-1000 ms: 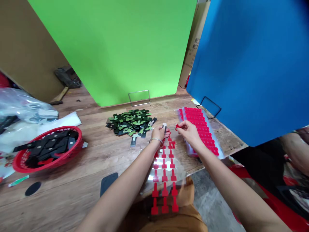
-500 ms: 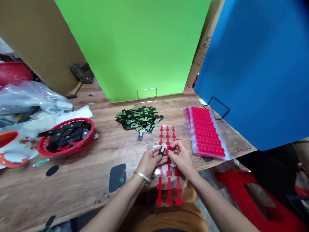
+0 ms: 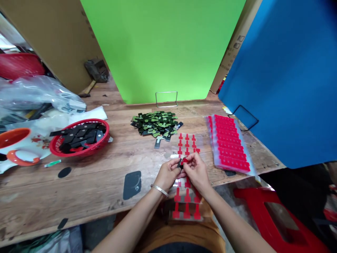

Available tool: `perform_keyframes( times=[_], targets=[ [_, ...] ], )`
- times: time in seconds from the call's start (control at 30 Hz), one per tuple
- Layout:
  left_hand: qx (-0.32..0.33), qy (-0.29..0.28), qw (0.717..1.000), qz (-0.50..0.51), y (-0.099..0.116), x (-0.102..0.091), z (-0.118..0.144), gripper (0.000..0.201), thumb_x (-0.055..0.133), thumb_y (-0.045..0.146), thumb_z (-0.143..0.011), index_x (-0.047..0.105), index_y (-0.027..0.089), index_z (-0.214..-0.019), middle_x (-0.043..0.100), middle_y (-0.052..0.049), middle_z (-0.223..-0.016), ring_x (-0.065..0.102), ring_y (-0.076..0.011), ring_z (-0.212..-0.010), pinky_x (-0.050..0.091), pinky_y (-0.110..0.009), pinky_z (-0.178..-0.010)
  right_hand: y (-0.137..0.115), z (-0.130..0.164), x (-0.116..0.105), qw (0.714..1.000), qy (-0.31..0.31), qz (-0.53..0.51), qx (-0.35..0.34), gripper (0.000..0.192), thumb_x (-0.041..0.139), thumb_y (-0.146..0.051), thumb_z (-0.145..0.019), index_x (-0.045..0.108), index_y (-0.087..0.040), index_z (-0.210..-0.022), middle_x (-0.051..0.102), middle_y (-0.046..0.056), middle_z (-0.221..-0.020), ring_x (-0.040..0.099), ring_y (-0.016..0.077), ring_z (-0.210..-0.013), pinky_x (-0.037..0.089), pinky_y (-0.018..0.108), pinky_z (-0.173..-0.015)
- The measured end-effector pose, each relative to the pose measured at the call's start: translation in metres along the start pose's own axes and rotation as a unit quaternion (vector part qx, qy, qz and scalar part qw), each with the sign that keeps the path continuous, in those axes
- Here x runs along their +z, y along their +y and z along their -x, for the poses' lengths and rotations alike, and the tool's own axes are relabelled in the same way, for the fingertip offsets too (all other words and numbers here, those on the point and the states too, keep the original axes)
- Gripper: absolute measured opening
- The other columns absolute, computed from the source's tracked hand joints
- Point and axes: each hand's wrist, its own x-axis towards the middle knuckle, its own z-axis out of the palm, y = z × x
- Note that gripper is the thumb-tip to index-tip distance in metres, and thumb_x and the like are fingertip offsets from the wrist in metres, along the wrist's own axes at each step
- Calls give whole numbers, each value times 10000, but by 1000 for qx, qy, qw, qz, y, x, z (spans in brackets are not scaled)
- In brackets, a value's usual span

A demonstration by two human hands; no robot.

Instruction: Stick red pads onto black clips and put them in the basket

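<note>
My left hand point(image 3: 167, 173) is closed on a small black flat piece point(image 3: 180, 164), held between thumb and fingers. Pinched in my right hand point(image 3: 196, 170) is a red T-shaped sticker point(image 3: 185, 160), which lies against the top of the black piece. Fingers hide part of both. Beneath my hands is a clear sheet with rows of red T-shaped stickers point(image 3: 187, 195), reaching over the table's front edge. Beyond it lies a heap of black and green flat pieces point(image 3: 156, 123). Stacked sheets of red stickers point(image 3: 231, 144) sit to the right.
A red basket point(image 3: 79, 153) of black pieces stands at left, beside a white mug with an orange rim point(image 3: 25, 147). Green point(image 3: 163, 52) and blue point(image 3: 289, 88) boards stand behind the table. A red stool point(image 3: 281, 218) is at lower right.
My right hand has brought the red sticker over onto the black piece, covering its light tip. The view has shifted slightly, so the surroundings appear further right.
</note>
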Motion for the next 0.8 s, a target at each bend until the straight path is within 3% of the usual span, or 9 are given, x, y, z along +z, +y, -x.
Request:
perform_keyframes(
  times=[0.8],
  targets=[
    [-1, -8, 1000, 15, -3, -1, -1, 447, 639, 52, -603, 591, 96, -1045, 688, -106, -919, 658, -206, -795, 528, -282, -706, 4, 2, 4, 999, 14, 32, -21, 99, 535, -192, -721, 467, -208, -791, 496, -42, -668, 463, 93, -524, 395, 195, -469]
  ],
)
